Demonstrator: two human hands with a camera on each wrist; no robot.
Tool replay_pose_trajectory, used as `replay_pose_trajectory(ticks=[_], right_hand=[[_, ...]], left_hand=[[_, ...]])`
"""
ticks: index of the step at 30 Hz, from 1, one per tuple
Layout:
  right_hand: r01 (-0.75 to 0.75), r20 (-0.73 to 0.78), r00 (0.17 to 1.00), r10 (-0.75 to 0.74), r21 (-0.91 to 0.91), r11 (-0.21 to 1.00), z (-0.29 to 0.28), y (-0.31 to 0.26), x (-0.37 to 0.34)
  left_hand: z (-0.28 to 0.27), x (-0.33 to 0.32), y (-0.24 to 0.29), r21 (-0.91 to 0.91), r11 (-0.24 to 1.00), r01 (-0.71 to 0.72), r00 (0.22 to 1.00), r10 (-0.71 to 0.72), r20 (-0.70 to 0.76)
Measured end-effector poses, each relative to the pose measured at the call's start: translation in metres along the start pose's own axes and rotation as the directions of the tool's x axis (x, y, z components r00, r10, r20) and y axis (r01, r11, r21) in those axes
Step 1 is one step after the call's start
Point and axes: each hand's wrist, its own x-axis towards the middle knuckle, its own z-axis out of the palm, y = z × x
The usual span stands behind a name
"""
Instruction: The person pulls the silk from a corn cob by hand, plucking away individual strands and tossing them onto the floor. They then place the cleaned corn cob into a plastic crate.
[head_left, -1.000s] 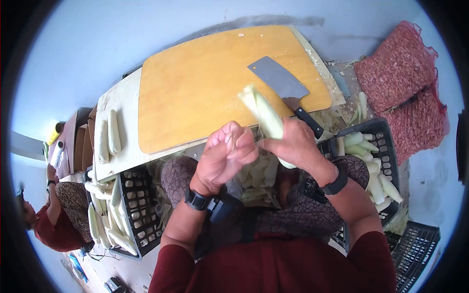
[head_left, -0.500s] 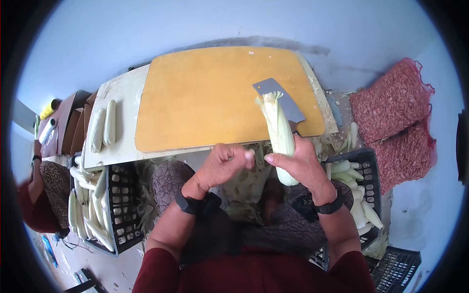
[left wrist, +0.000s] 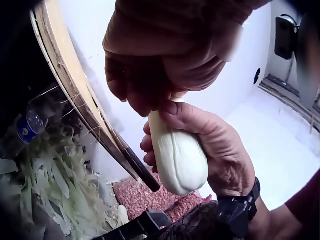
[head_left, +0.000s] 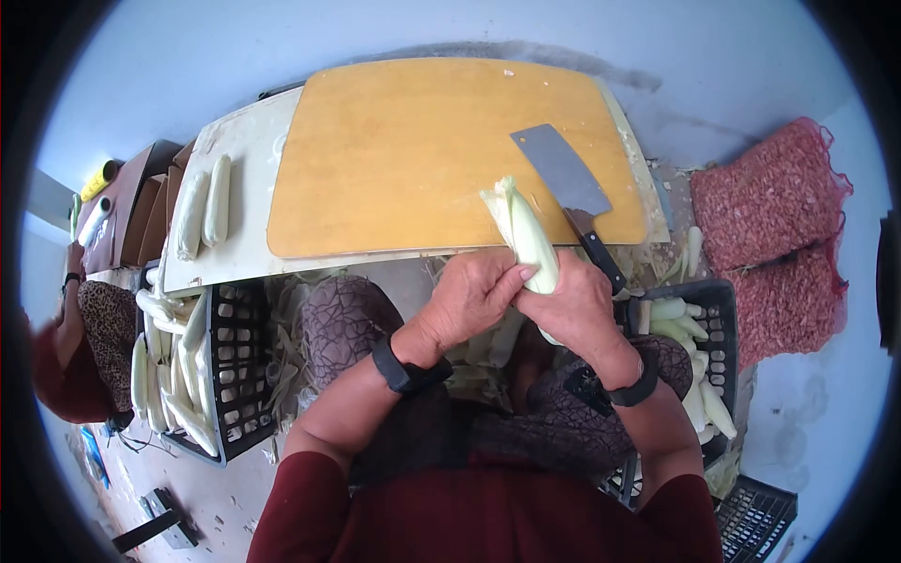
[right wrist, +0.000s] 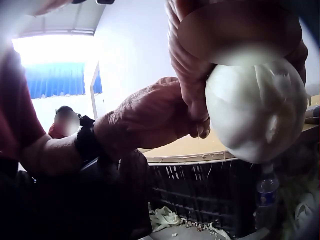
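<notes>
An ear of corn (head_left: 532, 235) in pale green husk is held up in front of the board's near edge, its frayed, cut husk end away from the body. My right hand (head_left: 577, 300) grips its lower part; the smooth, rounded pale butt (left wrist: 181, 167) sticks out below in the left wrist view. From the other side my left hand (head_left: 474, 293) pinches at the ear, fingers curled, thumb beside the right thumb. The left fingertips are partly hidden. A cleaver (head_left: 563, 169) lies on the yellow board (head_left: 404, 159), its dark handle over the near edge.
Two pale ears (head_left: 217, 202) lie on the white tabletop at left. Black crates of ears stand left (head_left: 249, 375) and right (head_left: 721, 328). Red mesh sacks (head_left: 765, 197) lean at right. Husk scraps (left wrist: 55, 175) and a plastic bottle (right wrist: 266, 192) are below. Another person (head_left: 80, 366) sits at far left.
My left hand, earlier apart from the ear with its fingers curled, has moved right and now pinches at it. My right hand keeps its grip on the ear throughout.
</notes>
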Motion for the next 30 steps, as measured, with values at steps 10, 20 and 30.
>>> replay_pose_trajectory(ticks=[10, 20, 30], right_hand=[[-0.082, 0.179, 0.984, -0.011, 0.501, 0.862, -0.019, 0.014, 0.004], [-0.084, 0.202, 0.979, -0.038, 0.561, 0.824, -0.034, 0.009, 0.0], [0.028, 0.249, 0.957, -0.152, 0.441, 0.897, -0.022, 0.008, -0.004]], left_hand=[[-0.041, 0.004, -0.005, -0.936, 0.347, -0.067, 0.993, 0.117, -0.028], [-0.051, 0.008, -0.014, -0.625, 0.777, 0.08, 0.981, -0.172, -0.09], [-0.047, 0.005, 0.0, -0.388, 0.877, -0.282, 0.925, 0.142, -0.351]])
